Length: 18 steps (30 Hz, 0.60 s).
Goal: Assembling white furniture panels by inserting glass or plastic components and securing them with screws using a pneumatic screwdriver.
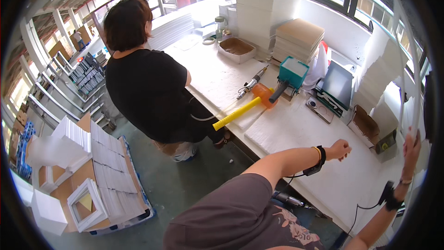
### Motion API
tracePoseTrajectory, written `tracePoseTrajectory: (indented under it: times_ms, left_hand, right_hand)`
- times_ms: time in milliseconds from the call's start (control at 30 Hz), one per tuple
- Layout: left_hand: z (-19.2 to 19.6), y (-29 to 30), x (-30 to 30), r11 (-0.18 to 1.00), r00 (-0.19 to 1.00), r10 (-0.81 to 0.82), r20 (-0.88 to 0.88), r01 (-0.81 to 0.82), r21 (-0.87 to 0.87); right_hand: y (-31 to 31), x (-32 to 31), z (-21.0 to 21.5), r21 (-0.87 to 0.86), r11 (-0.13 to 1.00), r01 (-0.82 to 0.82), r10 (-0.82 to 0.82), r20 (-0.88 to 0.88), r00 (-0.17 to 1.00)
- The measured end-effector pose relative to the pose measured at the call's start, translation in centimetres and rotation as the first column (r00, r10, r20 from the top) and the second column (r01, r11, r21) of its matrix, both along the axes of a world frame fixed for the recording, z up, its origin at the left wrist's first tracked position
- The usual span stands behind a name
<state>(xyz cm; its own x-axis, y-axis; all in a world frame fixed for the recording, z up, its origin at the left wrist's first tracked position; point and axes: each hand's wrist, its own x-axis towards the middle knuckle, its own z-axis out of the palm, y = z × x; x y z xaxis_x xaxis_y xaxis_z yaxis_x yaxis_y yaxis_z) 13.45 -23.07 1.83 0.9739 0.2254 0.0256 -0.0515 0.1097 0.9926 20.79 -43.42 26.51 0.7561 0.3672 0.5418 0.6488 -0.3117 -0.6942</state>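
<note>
My left hand (341,149) is held over the white-covered workbench (296,134), its fingers curled in. Whether anything small sits inside them I cannot make out. At the right edge my right hand (410,155) is raised, with its fingers at the lower part of a thin white frame (417,83) that stands tall and tilted. The frame's far side runs out of the picture. Between the hands and the wall are an open cardboard box (364,125) and a phone-like flat device (319,109). A mallet with an orange head and yellow handle (238,114) lies farther left.
A teal-and-grey tool (292,75) and a pneumatic screwdriver (252,83) lie near the mallet. Behind them rise stacked white boards (298,41) and a shallow box (237,50). A person in black (148,88) stands at the bench's left. A pallet of white frames (111,166) stands on the floor.
</note>
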Motion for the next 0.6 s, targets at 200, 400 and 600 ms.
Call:
tracePoseTrajectory:
  times_ms: [200,400,600]
  left_hand:
    - [5.4,6.1,-6.6,0.843,0.992,-0.093,0.088,0.125,-0.523]
    - [4.8,14.6,-12.2,0.637,0.971,-0.077,0.226,0.222,-0.738]
    - [3.9,17.8,-15.8,0.808,0.970,-0.226,-0.087,0.137,-0.573]
  right_hand:
    - [-2.6,-12.5,-8.1,-0.119,0.965,-0.234,0.209,-0.191,0.959]
    - [-5.4,-15.5,-14.0,-0.337,0.910,-0.239,0.190,-0.173,0.966]
    - [-7.5,-11.7,-18.2,-0.665,0.705,-0.247,0.422,0.113,0.900]
